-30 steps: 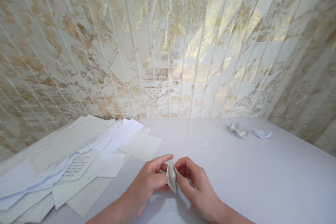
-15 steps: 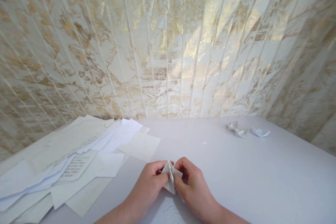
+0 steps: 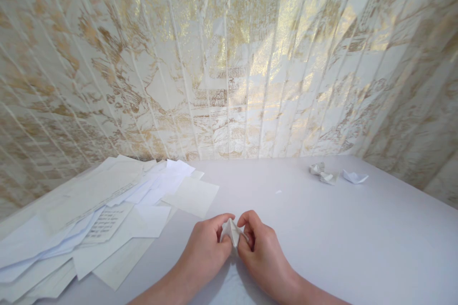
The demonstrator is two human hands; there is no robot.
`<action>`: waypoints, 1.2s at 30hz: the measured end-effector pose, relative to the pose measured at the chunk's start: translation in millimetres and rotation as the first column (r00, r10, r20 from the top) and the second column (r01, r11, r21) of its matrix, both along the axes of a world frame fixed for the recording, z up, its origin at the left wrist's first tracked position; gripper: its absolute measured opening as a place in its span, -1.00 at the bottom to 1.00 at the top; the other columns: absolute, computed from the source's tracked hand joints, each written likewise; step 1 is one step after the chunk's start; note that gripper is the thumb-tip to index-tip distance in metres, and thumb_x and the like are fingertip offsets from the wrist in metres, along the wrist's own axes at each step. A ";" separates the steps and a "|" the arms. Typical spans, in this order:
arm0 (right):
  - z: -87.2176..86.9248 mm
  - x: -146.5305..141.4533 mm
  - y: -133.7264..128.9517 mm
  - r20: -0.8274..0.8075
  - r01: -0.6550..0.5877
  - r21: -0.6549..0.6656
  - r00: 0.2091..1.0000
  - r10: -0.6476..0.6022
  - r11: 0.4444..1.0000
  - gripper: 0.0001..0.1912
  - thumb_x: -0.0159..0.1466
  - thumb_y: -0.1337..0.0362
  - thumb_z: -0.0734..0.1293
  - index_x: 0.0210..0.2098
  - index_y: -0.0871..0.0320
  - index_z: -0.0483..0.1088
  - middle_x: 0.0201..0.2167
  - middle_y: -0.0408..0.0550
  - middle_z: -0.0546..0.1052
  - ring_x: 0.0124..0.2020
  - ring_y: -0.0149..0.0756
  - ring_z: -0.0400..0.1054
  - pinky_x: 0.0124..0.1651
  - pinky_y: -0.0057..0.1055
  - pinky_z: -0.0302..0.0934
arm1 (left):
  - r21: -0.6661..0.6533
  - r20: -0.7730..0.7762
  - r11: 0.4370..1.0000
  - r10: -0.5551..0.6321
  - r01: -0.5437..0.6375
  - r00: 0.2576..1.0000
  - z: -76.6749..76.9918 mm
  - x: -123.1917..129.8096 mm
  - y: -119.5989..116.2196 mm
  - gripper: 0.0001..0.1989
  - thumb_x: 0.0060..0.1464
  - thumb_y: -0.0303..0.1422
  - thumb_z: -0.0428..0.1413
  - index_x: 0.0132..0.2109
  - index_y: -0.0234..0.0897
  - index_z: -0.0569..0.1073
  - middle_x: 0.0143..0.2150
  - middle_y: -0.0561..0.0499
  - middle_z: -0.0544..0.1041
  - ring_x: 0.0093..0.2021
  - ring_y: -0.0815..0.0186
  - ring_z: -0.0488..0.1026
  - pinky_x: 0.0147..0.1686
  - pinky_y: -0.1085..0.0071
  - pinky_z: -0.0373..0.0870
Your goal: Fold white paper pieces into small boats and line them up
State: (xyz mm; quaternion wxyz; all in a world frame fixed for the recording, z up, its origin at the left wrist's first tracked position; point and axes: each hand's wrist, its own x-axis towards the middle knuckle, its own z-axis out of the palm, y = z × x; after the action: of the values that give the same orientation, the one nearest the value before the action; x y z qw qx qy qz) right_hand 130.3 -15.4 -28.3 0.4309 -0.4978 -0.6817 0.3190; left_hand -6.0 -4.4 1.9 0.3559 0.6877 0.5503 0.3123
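Between my two hands, a small folded piece of paper [image 3: 234,232] stands with a pointed peak at its top and creased flaps to both sides. My left hand [image 3: 209,243] pinches its left flap between thumb and curled forefinger. On the other side, my right hand [image 3: 263,243] grips the right flap, thumb in front and fingers bent behind. The fingers cover parts of both flaps. Both hands are low over the white table, near the bottom middle of the head view.
Loose paper sheets [image 3: 107,176], some printed, spread in an overlapping heap on the left. Crumpled folded papers [image 3: 324,174] and a white folded paper [image 3: 355,177] lie at the back right. A tiny paper scrap [image 3: 278,192] rests mid-table. Behind the white table [image 3: 358,238] is a gold-patterned wall [image 3: 229,66].
The folded paper has changed shape: its lower point no longer shows, and it looks shorter with its flaps drawn outward. Both hands still pinch it, thumbs slightly shifted.
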 end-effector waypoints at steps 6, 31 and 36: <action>-2.2 2.8 1.2 0.128 0.006 0.094 0.992 -0.018 0.996 -0.67 -0.07 0.58 0.09 -0.35 0.09 0.13 -0.69 -0.38 0.09 -0.67 -0.47 0.02 -0.57 -0.55 -0.12 | -0.048 0.024 0.999 0.006 -0.005 1.000 3.4 -0.6 0.2 -0.62 -0.24 -0.55 -0.06 -0.27 -0.27 0.54 -0.70 0.21 0.17 -0.63 0.41 0.06 -0.56 0.49 -0.05; 10.3 0.3 -0.1 -0.075 -0.015 -0.142 0.997 0.004 0.990 -0.78 -0.08 0.53 0.12 -0.46 0.13 0.19 -0.73 -0.40 0.04 -0.68 -0.50 -0.07 -0.62 -0.57 -0.14 | -0.330 0.262 0.938 -0.013 0.102 0.965 6.1 -8.3 10.4 -0.86 -0.20 -0.31 0.07 -0.55 -0.30 0.31 -0.65 0.19 0.21 -0.61 0.45 0.13 -0.58 0.51 0.02; 9.1 0.3 -0.6 -0.056 -0.012 -0.140 0.998 0.004 0.990 -0.78 -0.07 0.52 0.12 -0.46 0.13 0.19 -0.71 -0.38 0.06 -0.67 -0.49 -0.06 -0.61 -0.55 -0.13 | -0.242 0.136 0.968 -0.035 0.067 0.990 -1.1 -8.9 12.9 -0.90 -0.21 -0.37 0.05 -0.57 -0.31 0.35 -0.66 0.16 0.29 -0.60 0.42 0.17 -0.58 0.49 0.03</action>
State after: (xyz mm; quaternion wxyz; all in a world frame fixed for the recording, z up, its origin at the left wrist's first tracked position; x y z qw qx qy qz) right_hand 130.7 -16.0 -19.2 0.4124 -0.5152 -0.6471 0.3817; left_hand -14.9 8.5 0.7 0.4815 0.6303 0.5425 0.2767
